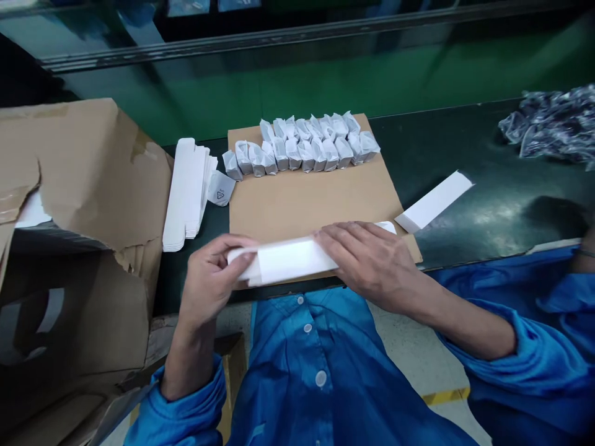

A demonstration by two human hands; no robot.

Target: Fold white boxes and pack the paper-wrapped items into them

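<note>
A long white box (297,260) is held slantwise by two bare hands at the centre of the frame, above the near edge of a brown cardboard sheet (302,204) laid on a dark green bench (446,158). At the box's left end, the grip of the left hand (214,275) is clamped on the white card, with the thumb pressed on top. The right hand (369,263) is laid across the right part of the box, fingers side by side; whether its grip is closed underneath cannot be told, as the thumb is hidden. The step in hand is judged to be the shaping or closing of this box, though some blur is seen at the left end. For the next move, a steady hold by the right hand and careful finger work at the end flap seem to be called for, so that the thin card is not creased. At the upper centre, two rows of pale wrapped packets (302,148) are lined up on the sheet. To their left, flat white cartons (181,195) are stacked beside a torn cardboard box (88,148). Another white box (434,201) is placed at centre right, and clear plastic bags (553,124) are heaped at the upper right.
</note>
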